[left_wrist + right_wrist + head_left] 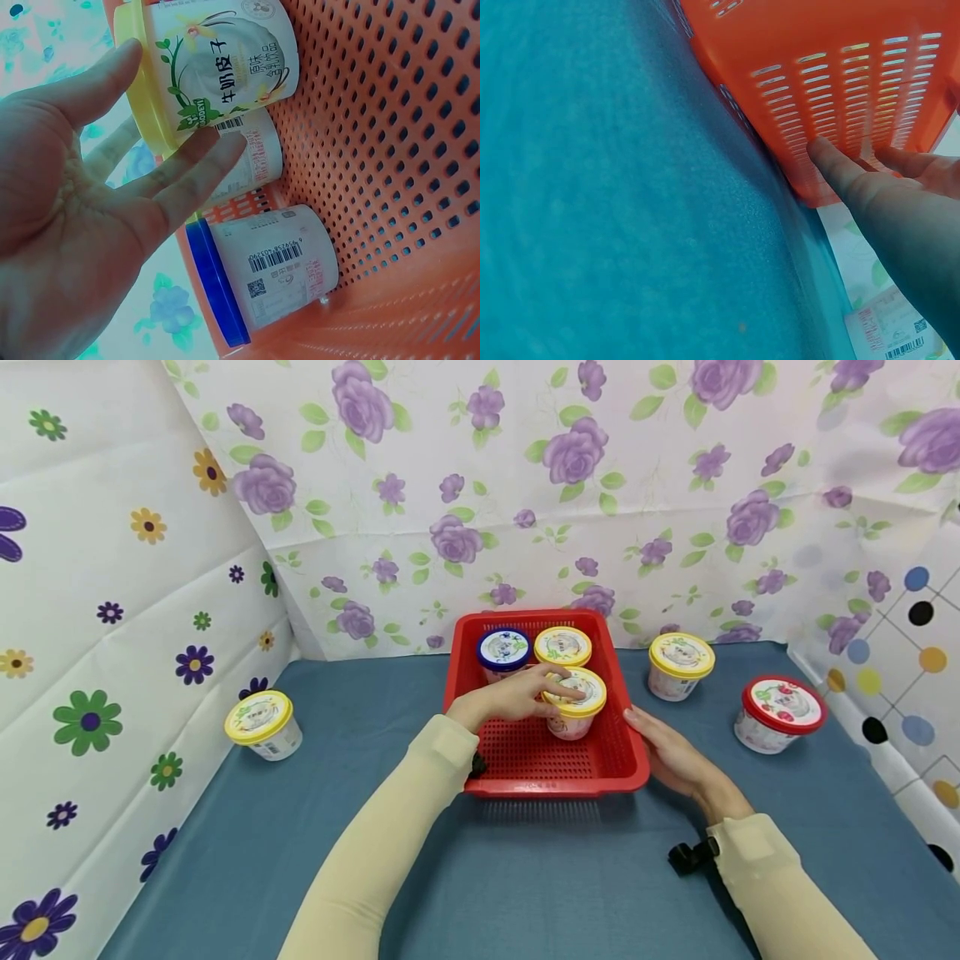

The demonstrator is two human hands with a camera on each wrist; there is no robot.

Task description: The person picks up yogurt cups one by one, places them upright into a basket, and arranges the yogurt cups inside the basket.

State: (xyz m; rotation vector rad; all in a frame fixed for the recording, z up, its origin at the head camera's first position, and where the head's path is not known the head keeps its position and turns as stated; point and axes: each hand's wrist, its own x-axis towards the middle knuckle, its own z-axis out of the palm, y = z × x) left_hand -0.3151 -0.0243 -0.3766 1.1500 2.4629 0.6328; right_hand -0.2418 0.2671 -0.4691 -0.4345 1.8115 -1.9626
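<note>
A red plastic basket [532, 768] with perforated walls stands on the table, holding three lidded cups. One is a blue-lidded cup [504, 650], beside a yellow-lidded cup [562, 647] at the back. Nearer me stands another yellow-lidded cup [573, 706], its front label showing in the left wrist view. My left hand [517, 693] reaches over this nearer cup with fingers spread across its lid; in the left wrist view the thumb [112, 79] touches the lid's edge. Against the basket's right outer side rests my right hand [671, 756], its fingers [840, 169] extended along the slotted wall.
Right of the basket stand a yellow-lidded cup [678, 668] and a red-lidded cup [780, 714]. Another yellow-lidded cup [264, 725] is at the far left. Blue cloth [525, 885] covers the table, and flower-patterned sheets [465, 485] hang behind and at the sides.
</note>
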